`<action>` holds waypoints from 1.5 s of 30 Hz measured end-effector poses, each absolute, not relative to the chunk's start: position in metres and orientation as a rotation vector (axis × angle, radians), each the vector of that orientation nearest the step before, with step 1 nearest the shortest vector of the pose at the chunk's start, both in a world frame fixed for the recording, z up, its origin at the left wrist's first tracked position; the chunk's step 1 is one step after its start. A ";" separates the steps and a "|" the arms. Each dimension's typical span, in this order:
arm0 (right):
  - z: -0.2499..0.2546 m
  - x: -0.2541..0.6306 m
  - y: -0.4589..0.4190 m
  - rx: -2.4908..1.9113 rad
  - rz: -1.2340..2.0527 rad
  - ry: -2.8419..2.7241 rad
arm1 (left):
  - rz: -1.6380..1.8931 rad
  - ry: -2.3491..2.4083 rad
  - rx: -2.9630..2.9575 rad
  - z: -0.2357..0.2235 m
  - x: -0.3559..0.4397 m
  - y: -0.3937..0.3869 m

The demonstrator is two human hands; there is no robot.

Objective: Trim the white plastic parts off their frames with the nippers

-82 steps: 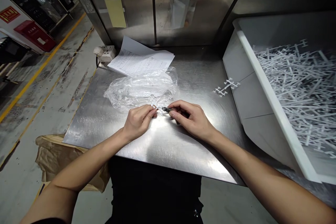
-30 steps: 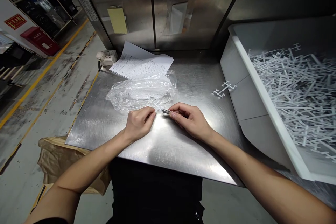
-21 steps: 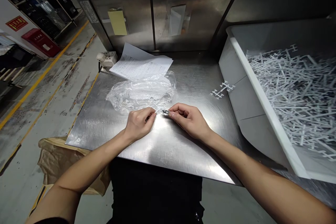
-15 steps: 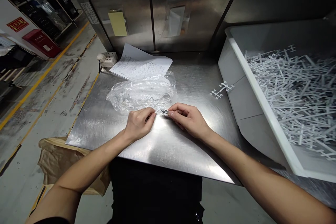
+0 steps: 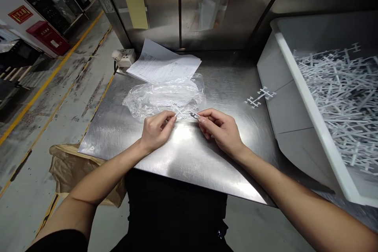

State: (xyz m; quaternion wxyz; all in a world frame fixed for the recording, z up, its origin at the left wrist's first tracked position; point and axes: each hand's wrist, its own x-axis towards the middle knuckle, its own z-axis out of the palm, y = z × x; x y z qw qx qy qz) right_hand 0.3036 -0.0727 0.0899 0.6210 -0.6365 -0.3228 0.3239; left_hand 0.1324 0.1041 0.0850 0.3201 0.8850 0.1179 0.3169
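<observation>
Although yellow characters show on the red sign (image 5: 20,14) at far left, they are too blurred to read, as are the pale ones on the red box (image 5: 49,37) below it. Fine print covers the white papers (image 5: 165,63), also illegible, and a yellow note (image 5: 137,12) hangs on the upright metal panel behind. The table (image 5: 177,161) is scratched, shiny metal, with a white power socket (image 5: 126,58) at its far left corner. Yellow lines cross the worn grey floor (image 5: 94,55), and crumpled brown paper (image 5: 66,169) lies near left, below the table's edge. Thumb and fingers of the left hand (image 5: 156,130) are closed in a pinch on a thin, white branched piece (image 5: 180,113), in front of a wrinkled clear plastic bag (image 5: 162,96). The right hand (image 5: 221,130) pinches a small metallic tool (image 5: 194,115), its tip just beside the piece; whether they touch, I cannot tell. A loose white frame (image 5: 260,96) with H-shaped ends lies to the right, by a grey plastic bin (image 5: 285,49) heaped with slender white plastic pieces (image 5: 339,98)
</observation>
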 end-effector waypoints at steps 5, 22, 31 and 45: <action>0.086 0.303 -0.073 -1.476 0.646 -0.781 | 0.798 0.322 2.325 0.085 0.131 0.106; 0.080 0.307 -0.074 -1.589 0.457 -0.914 | 0.817 0.028 2.483 0.086 0.132 0.104; 0.084 0.308 -0.076 -1.615 0.513 -0.975 | 0.816 0.055 2.436 0.084 0.133 0.107; 0.087 0.308 -0.077 -1.591 0.528 -0.964 | 0.845 0.043 2.462 0.082 0.133 0.108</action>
